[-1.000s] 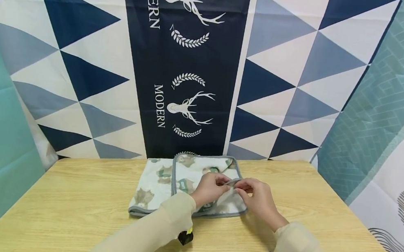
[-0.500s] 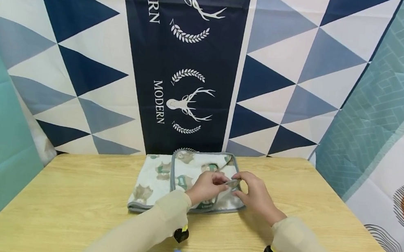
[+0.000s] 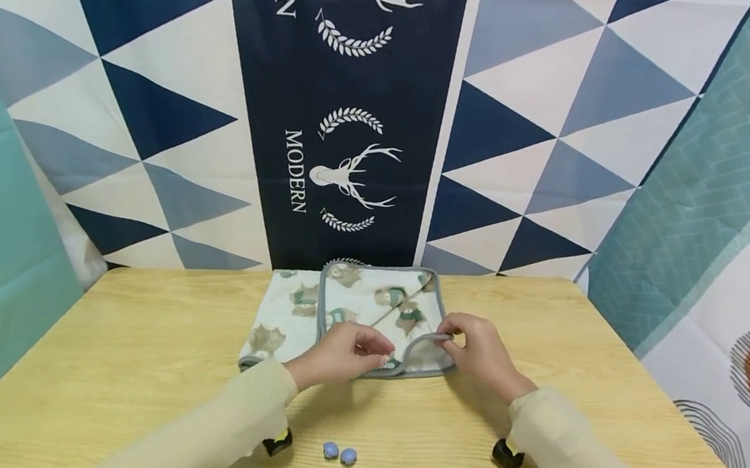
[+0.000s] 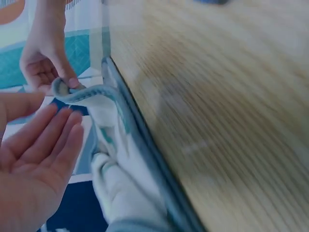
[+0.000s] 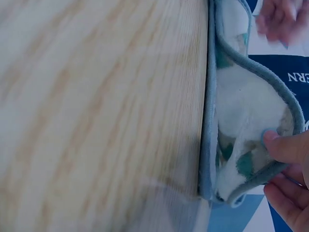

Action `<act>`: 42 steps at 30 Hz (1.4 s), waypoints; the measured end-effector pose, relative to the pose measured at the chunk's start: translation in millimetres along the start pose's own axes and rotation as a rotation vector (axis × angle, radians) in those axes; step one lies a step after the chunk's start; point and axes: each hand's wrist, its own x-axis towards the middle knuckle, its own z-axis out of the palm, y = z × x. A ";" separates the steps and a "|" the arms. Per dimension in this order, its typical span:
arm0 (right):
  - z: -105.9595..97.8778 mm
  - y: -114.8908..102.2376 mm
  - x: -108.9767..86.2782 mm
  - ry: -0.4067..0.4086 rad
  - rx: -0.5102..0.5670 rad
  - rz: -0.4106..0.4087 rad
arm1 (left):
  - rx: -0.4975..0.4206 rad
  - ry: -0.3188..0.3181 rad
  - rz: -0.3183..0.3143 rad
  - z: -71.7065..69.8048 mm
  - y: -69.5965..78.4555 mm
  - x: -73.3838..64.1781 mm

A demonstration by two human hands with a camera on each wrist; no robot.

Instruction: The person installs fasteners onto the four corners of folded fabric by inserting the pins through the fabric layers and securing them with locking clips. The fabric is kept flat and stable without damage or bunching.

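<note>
A folded white fleece blanket with grey piping and brown-and-green bear prints lies at the back of the table. My right hand pinches the piped edge of its raised front-right flap between thumb and fingers. In the right wrist view a small blue round spot shows by the thumb tip, on the blanket. My left hand hovers over the blanket's front edge. Its fingers are extended and loosely bent in the left wrist view, apart from the flap and holding nothing.
Two small blue knob-like pieces sit on the wooden table in front, between the forearms. A patterned cloth backdrop hangs right behind the table. Black wrist cameras hang beneath both sleeves.
My left hand has let go of the blanket's flap and moved left and toward me. My right hand keeps its pinch on the piped edge. The head view has tilted up slightly.
</note>
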 end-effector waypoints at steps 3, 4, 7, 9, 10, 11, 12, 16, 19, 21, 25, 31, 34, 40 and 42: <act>-0.1 1.2 2.0 0.025 -0.009 -0.025 | 0.125 -0.102 0.051 -7.0 4.3 -21.2; 0.1 1.7 2.3 0.034 -0.011 -0.033 | 0.187 -0.131 0.078 -7.5 5.7 -28.6; 1.0 4.0 2.1 0.053 -0.004 -0.060 | 0.360 -0.193 0.146 -5.0 9.8 -50.6; 1.6 5.3 1.0 0.057 -0.001 -0.066 | 0.447 -0.217 0.173 -1.3 12.5 -63.1; 1.8 5.9 0.3 0.054 0.001 -0.065 | 0.470 -0.225 0.187 1.1 13.3 -68.1; 2.0 6.5 -0.3 0.053 0.002 -0.061 | 0.490 -0.232 0.197 3.1 13.9 -72.1; 2.2 7.0 -1.0 0.050 -0.001 -0.054 | 0.501 -0.239 0.205 5.1 14.2 -75.1; 1.3 7.7 -1.9 0.041 -0.006 -0.029 | 0.523 -0.231 0.261 12.2 13.2 -79.9; 0.7 7.0 -2.0 0.035 0.002 -0.028 | 0.506 -0.234 0.274 15.0 11.6 -81.1; 0.4 6.4 -2.4 0.030 0.006 -0.032 | 0.498 -0.236 0.281 15.8 10.2 -81.8; -0.3 5.2 -3.4 0.021 0.009 -0.028 | 0.454 -0.231 0.274 14.8 7.7 -79.6; -1.6 4.1 -2.9 0.018 -0.003 0.001 | 0.326 -0.189 0.200 7.7 6.6 -64.2; -2.0 3.9 -2.5 0.017 -0.008 0.001 | 0.231 -0.129 0.153 4.8 5.7 -53.2; 0.6 4.7 -3.7 0.025 0.002 0.005 | -0.013 0.039 -0.004 -0.8 1.5 -27.1; 2.3 4.9 -4.1 0.031 0.005 -0.001 | -0.107 0.073 -0.067 -2.6 -1.9 -16.6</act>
